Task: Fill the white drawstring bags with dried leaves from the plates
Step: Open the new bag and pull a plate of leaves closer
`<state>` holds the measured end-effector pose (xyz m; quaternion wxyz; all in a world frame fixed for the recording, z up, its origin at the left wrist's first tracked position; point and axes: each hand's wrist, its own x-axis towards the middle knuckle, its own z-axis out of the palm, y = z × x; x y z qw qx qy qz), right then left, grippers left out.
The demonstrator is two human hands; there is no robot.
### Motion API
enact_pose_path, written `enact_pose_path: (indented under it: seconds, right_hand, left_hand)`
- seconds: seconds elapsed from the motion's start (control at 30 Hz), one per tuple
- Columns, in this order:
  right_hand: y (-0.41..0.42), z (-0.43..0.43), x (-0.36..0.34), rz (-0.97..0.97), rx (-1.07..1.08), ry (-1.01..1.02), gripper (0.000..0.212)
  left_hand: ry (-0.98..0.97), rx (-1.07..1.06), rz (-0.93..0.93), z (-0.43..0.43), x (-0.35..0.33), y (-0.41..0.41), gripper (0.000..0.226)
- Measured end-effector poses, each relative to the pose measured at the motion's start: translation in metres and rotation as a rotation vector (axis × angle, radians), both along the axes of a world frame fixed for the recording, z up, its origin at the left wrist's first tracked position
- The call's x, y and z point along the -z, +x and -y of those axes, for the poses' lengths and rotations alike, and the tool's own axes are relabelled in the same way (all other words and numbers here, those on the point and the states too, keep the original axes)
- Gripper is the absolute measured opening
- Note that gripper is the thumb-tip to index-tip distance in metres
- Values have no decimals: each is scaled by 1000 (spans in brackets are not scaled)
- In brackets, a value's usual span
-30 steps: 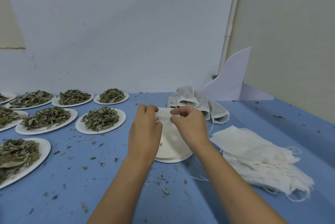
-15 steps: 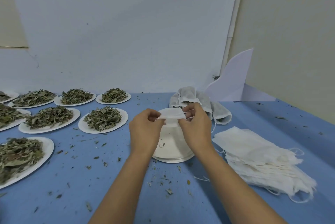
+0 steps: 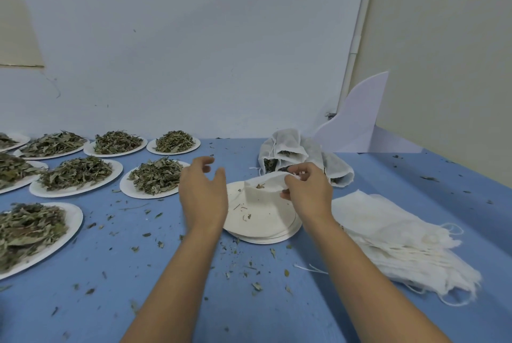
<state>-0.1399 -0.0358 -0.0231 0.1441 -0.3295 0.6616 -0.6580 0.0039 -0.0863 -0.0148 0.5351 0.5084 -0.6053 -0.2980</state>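
Note:
My right hand (image 3: 307, 190) pinches the rim of a white drawstring bag (image 3: 266, 190), which hangs open over a stack of empty white plates (image 3: 263, 229). My left hand (image 3: 202, 190) hovers apart from the bag, fingers spread and relaxed, holding nothing, between the bag and the nearest plate of dried leaves (image 3: 156, 177). Several more plates of leaves (image 3: 74, 173) cover the left of the blue table. A pile of flat empty bags (image 3: 393, 234) lies to the right. Filled bags (image 3: 293, 151) lie heaped behind my right hand.
Leaf crumbs are scattered over the blue table (image 3: 110, 301). A white wall stands close behind the plates. A pale curved card (image 3: 357, 118) leans in the back right corner. One large plate of leaves (image 3: 30, 229) sits near the left edge.
My left hand let go of the bag's rim and moved left toward the nearest plate of leaves. My right hand keeps hold of the bag, which now sags open.

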Motion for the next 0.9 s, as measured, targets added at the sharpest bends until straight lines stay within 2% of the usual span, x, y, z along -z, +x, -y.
enact_pose_path:
  seconds: [0.07, 0.13, 0.2, 0.27, 0.33, 0.43, 0.57, 0.67, 0.77, 0.83, 0.9]
  right_hand:
    - [3, 0, -1, -22, -13, 0, 20]
    - [5, -1, -2, -39, -13, 0, 20]
    - [7, 0, -2, -53, -14, 13, 19]
    - [6, 1, -4, -66, -26, 62, 15]
    - [6, 0, -5, -69, -59, 94, 18]
    - [5, -2, -6, -134, -67, 75, 21]
    - [4, -5, -6, -77, -120, 66, 17]
    - [4, -9, -8, 169, -204, 47, 13]
    - [3, -11, -16, 653, -340, 68, 10]
    - [1, -12, -18, 925, -450, 75, 11]
    - [3, -13, -18, 1012, -554, 106, 10]
  left_hand:
    - [-35, 179, -25, -7, -6, -7, 13]
    - [-35, 304, 142, -12, -7, -14, 22]
    - [-93, 261, 352, -11, 0, -18, 23]
    - [-102, 191, 382, -10, 4, -15, 17]
    - [-57, 148, 301, -8, 5, -10, 16]
    - [82, 152, 58, -4, 2, -6, 12]
    - [485, 381, -491, -4, -5, -6, 7]
    - [730, 555, -732, -7, -8, -3, 2]
    - [919, 701, -878, -6, -5, 1, 11]
    - [951, 730, -901, -5, -5, 1, 12]
    - [909, 705, -861, -4, -7, -3, 14]
